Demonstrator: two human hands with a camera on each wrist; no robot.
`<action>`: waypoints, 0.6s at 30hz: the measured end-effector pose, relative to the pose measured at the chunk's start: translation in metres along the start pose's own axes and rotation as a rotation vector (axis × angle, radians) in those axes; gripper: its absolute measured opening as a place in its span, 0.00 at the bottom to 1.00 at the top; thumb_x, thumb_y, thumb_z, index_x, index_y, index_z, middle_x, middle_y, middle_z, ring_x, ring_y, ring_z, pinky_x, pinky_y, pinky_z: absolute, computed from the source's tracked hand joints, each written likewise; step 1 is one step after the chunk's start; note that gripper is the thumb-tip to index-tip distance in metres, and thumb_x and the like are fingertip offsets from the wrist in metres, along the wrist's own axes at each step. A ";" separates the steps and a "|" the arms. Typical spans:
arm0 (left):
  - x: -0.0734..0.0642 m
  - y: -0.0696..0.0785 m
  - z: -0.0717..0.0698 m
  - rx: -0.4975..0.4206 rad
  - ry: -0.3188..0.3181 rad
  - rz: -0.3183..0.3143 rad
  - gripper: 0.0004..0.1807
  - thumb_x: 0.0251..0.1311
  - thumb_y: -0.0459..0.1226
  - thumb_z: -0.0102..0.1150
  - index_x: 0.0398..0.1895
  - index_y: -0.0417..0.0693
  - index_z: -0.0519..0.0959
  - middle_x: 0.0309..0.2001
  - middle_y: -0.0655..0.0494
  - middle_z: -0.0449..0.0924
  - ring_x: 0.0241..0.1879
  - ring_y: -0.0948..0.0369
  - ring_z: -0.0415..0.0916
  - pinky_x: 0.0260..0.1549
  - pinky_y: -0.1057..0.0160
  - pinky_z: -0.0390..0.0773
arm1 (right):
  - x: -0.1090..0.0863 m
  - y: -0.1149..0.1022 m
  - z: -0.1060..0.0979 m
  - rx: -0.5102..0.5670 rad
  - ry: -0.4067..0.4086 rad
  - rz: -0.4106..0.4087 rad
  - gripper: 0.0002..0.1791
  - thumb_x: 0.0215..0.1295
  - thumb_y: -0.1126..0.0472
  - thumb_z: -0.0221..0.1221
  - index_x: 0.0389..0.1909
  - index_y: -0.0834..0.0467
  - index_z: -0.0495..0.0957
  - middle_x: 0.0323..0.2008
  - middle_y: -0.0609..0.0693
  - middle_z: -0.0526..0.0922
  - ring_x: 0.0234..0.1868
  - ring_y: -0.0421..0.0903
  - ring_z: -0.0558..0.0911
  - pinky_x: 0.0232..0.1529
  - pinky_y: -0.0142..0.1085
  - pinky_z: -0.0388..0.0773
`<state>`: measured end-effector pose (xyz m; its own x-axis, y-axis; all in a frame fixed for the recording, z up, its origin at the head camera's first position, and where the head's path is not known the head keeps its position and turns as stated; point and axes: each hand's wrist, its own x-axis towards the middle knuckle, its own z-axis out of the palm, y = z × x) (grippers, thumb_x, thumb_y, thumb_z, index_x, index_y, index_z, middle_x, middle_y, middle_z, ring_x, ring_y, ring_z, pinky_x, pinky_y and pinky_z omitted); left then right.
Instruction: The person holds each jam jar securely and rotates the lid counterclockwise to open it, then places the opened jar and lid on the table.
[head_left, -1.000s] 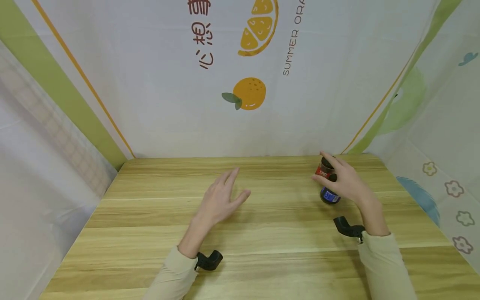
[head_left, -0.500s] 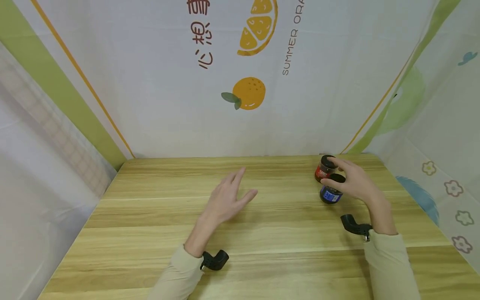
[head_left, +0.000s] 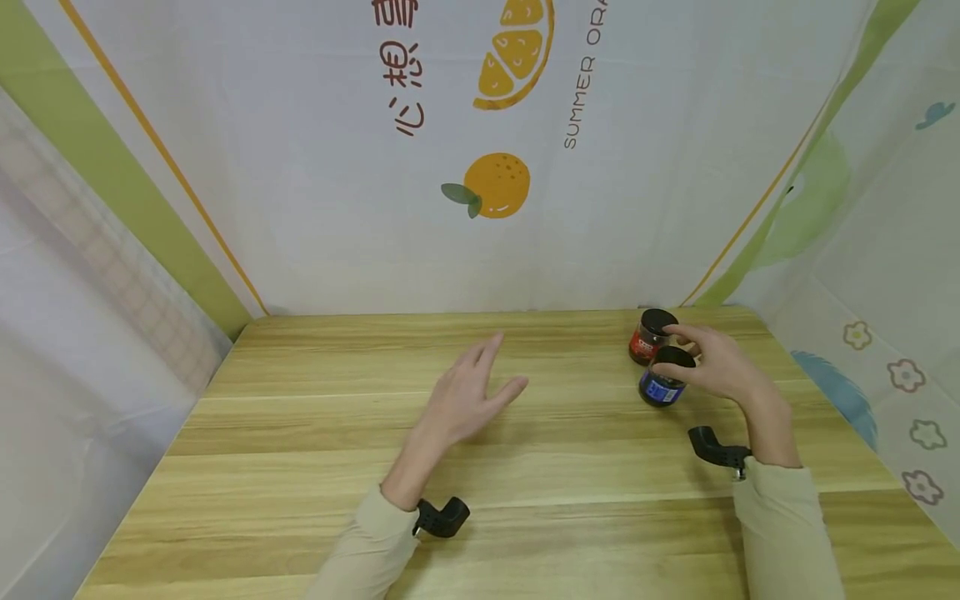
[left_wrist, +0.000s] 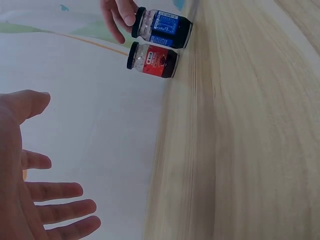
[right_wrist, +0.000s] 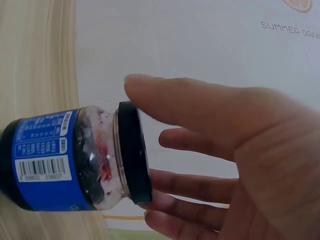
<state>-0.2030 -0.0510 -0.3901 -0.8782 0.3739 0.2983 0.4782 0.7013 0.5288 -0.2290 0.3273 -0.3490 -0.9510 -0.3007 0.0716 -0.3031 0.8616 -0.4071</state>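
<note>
Clock read in the head view: dial centred on the bench (head_left: 570,533), 12 pointing away from you. Nearest are your cream sleeves (head_left: 783,517), left one between 7 and 8 o'clock, right one between 3 and 4. A black angled mount (head_left: 718,452) juts inward at each cuff.

Your left hand (head_left: 465,398) is held above the wood close to 12, just off the dial's centre. It is released: fingers extended and spread, thumb well apart, nothing in it.

Your right hand (head_left: 720,368) is out toward 2–3 o'clock, beside the blue-labelled jar (head_left: 660,390). It is also released: digits loosely bent, spaced about the black lid (right_wrist: 134,152) without clamping. Your thumb tip overlaps the lid's rim in the right wrist view; contact cannot be told.

The blue-labelled jar stands upright at 2–3 o'clock, barcode visible. Just beyond it, at its 11 o'clock, the red-labelled jar (head_left: 643,345) stands upright, also black-lidded; you cannot tell whether the two touch.

Farthest: the white cloth (head_left: 337,233) hanging behind the back edge, an orange print (head_left: 498,185) at 12 and an orange-slice print (head_left: 517,62) above it.
</note>
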 end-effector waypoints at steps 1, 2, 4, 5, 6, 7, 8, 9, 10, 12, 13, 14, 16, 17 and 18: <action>0.001 0.001 0.000 -0.001 -0.001 0.002 0.43 0.71 0.61 0.48 0.81 0.49 0.52 0.74 0.40 0.61 0.71 0.43 0.62 0.62 0.38 0.68 | 0.000 0.001 0.000 -0.006 -0.002 -0.001 0.41 0.67 0.47 0.66 0.69 0.70 0.66 0.56 0.74 0.75 0.49 0.67 0.80 0.44 0.60 0.77; 0.001 0.001 0.001 -0.002 -0.002 0.005 0.43 0.71 0.61 0.48 0.81 0.49 0.52 0.74 0.40 0.62 0.71 0.43 0.62 0.62 0.38 0.68 | 0.000 0.002 0.000 -0.010 -0.004 0.002 0.40 0.66 0.47 0.66 0.68 0.70 0.67 0.55 0.73 0.76 0.47 0.65 0.80 0.43 0.58 0.78; 0.002 0.002 0.002 -0.006 -0.006 0.006 0.43 0.71 0.61 0.48 0.81 0.49 0.52 0.73 0.40 0.62 0.70 0.44 0.63 0.62 0.39 0.69 | 0.000 0.003 0.000 -0.013 -0.007 0.010 0.39 0.66 0.47 0.67 0.67 0.70 0.69 0.53 0.72 0.77 0.42 0.61 0.81 0.38 0.52 0.78; 0.003 0.003 0.003 -0.009 -0.008 0.008 0.43 0.71 0.61 0.48 0.81 0.49 0.52 0.73 0.39 0.63 0.70 0.43 0.63 0.61 0.38 0.70 | 0.000 0.004 0.001 -0.011 -0.007 0.016 0.38 0.66 0.48 0.67 0.66 0.70 0.70 0.52 0.72 0.78 0.39 0.58 0.80 0.35 0.49 0.78; 0.003 0.003 0.004 -0.014 -0.010 0.008 0.43 0.72 0.61 0.48 0.81 0.49 0.52 0.73 0.39 0.63 0.70 0.43 0.64 0.61 0.38 0.70 | 0.000 0.004 0.001 -0.011 -0.006 0.021 0.37 0.65 0.48 0.67 0.65 0.69 0.71 0.51 0.71 0.78 0.37 0.56 0.79 0.33 0.47 0.76; 0.004 0.004 0.005 -0.017 -0.011 0.009 0.43 0.72 0.61 0.48 0.81 0.49 0.52 0.73 0.39 0.63 0.70 0.43 0.64 0.61 0.38 0.70 | 0.000 0.004 0.001 -0.008 -0.005 0.026 0.36 0.65 0.47 0.67 0.64 0.69 0.72 0.51 0.71 0.79 0.35 0.54 0.78 0.32 0.44 0.75; 0.004 0.004 0.006 -0.016 -0.013 0.010 0.43 0.72 0.61 0.48 0.81 0.49 0.52 0.72 0.38 0.63 0.69 0.43 0.64 0.61 0.39 0.70 | 0.000 0.004 0.001 -0.006 -0.003 0.030 0.36 0.65 0.47 0.67 0.64 0.69 0.73 0.50 0.70 0.79 0.34 0.52 0.77 0.31 0.43 0.74; 0.005 0.005 0.007 -0.017 -0.014 0.010 0.43 0.72 0.61 0.48 0.81 0.49 0.52 0.72 0.38 0.63 0.70 0.43 0.64 0.61 0.38 0.70 | 0.000 0.004 0.000 -0.006 -0.003 0.031 0.36 0.65 0.47 0.67 0.63 0.69 0.74 0.50 0.70 0.79 0.34 0.53 0.77 0.31 0.43 0.74; 0.005 0.005 0.008 -0.017 -0.017 0.010 0.43 0.72 0.61 0.47 0.81 0.49 0.52 0.72 0.38 0.63 0.70 0.42 0.64 0.61 0.39 0.69 | 0.000 0.004 0.000 -0.006 -0.002 0.031 0.35 0.65 0.46 0.67 0.62 0.68 0.75 0.50 0.70 0.79 0.35 0.53 0.77 0.31 0.44 0.75; 0.006 0.006 0.010 -0.021 -0.025 0.007 0.44 0.72 0.62 0.47 0.81 0.49 0.52 0.73 0.38 0.62 0.70 0.43 0.63 0.62 0.39 0.69 | 0.000 0.004 0.000 -0.006 0.001 0.029 0.35 0.64 0.46 0.68 0.62 0.68 0.75 0.51 0.70 0.79 0.37 0.56 0.78 0.34 0.47 0.76; 0.007 0.007 0.011 -0.022 -0.030 0.005 0.44 0.72 0.62 0.47 0.81 0.49 0.52 0.73 0.38 0.62 0.70 0.43 0.63 0.63 0.40 0.68 | -0.001 0.004 0.000 -0.007 0.000 0.027 0.35 0.64 0.46 0.68 0.61 0.68 0.76 0.51 0.70 0.79 0.38 0.57 0.79 0.36 0.49 0.77; 0.007 0.007 0.012 -0.025 -0.035 0.003 0.44 0.72 0.62 0.47 0.81 0.49 0.52 0.73 0.38 0.62 0.70 0.43 0.63 0.63 0.40 0.68 | -0.001 0.004 0.000 -0.009 -0.001 0.027 0.35 0.64 0.46 0.68 0.61 0.68 0.76 0.51 0.70 0.79 0.40 0.57 0.79 0.37 0.50 0.77; 0.008 0.009 0.013 -0.032 -0.043 0.001 0.44 0.72 0.62 0.47 0.81 0.48 0.52 0.73 0.38 0.62 0.70 0.42 0.63 0.63 0.40 0.68 | -0.001 0.005 0.000 -0.009 -0.005 0.030 0.35 0.64 0.46 0.68 0.61 0.68 0.76 0.51 0.70 0.79 0.40 0.58 0.79 0.38 0.51 0.77; 0.009 0.010 0.014 -0.034 -0.047 -0.001 0.44 0.72 0.62 0.47 0.81 0.48 0.52 0.73 0.38 0.62 0.70 0.42 0.62 0.64 0.40 0.67 | -0.001 0.005 0.000 -0.010 -0.007 0.031 0.35 0.64 0.46 0.68 0.61 0.68 0.76 0.51 0.69 0.79 0.41 0.58 0.79 0.39 0.51 0.78; 0.009 0.010 0.015 -0.037 -0.051 -0.003 0.44 0.72 0.62 0.47 0.81 0.48 0.52 0.73 0.38 0.62 0.70 0.42 0.62 0.64 0.40 0.67 | -0.001 0.005 0.000 -0.014 -0.009 0.033 0.35 0.64 0.46 0.68 0.62 0.67 0.76 0.51 0.69 0.79 0.41 0.57 0.80 0.39 0.51 0.78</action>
<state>-0.2062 -0.0314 -0.3939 -0.8787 0.4029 0.2560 0.4746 0.6800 0.5589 -0.2296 0.3315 -0.3514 -0.9599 -0.2758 0.0506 -0.2728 0.8768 -0.3960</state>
